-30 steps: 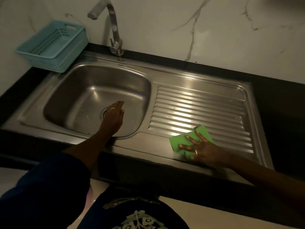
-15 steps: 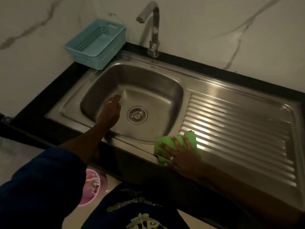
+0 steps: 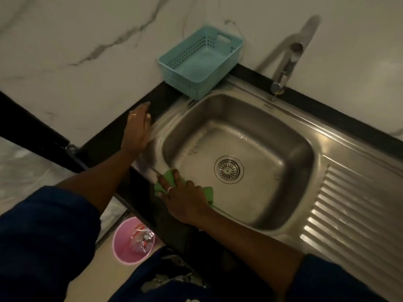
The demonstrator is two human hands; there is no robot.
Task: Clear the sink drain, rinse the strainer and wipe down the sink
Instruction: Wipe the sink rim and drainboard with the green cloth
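A steel sink point(image 3: 301, 136) with a ribbed drainboard on its right fills the view. The round strainer point(image 3: 228, 169) sits in the drain at the basin's middle. My right hand point(image 3: 182, 195) presses a green cloth point(image 3: 207, 192) flat against the sink's front left rim, fingers spread over it. My left hand point(image 3: 137, 127) lies flat with straight fingers on the black counter at the sink's left edge, holding nothing. The tap point(image 3: 287, 59) stands at the back with its spout turned away from the basin.
A light blue perforated basket point(image 3: 200, 62) stands on the counter at the sink's back left corner. A pink bin point(image 3: 133, 243) with scraps in it is on the floor below the counter's front edge. White marble walls close the back and left.
My right hand slid the green cloth leftward from the drainboard's front edge to the sink's front left rim. My left hand left the basin and came to rest on the left counter.
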